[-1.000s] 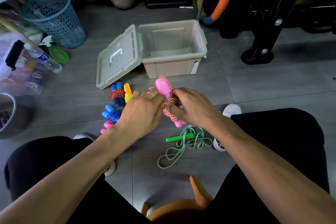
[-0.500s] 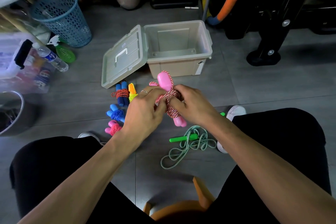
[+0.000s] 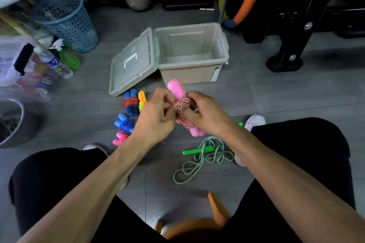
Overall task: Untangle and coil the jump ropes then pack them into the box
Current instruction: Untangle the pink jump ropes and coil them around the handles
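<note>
Both hands work a pink rope [image 3: 182, 107] above the floor, just near of the box [image 3: 194, 53]. The left hand [image 3: 156, 117] pinches the red-and-white cord at the bundle's left side, fingers curled. The right hand [image 3: 207, 113] grips the wrapped cord and pink handles from the right, fingers curled round them. One pink handle sticks up toward the box, the other pokes out below the right hand.

The box stands open, its lid [image 3: 134, 63] tipped back to the left. Left of the hands lie coiled ropes: a dark blue one [image 3: 130, 103], an orange one [image 3: 142, 98], a light blue one [image 3: 124, 123] and a small pink one [image 3: 120, 137]. A green rope [image 3: 205, 154] lies loose on the floor, near right of the hands.

A blue basket [image 3: 65, 19] stands far left.
</note>
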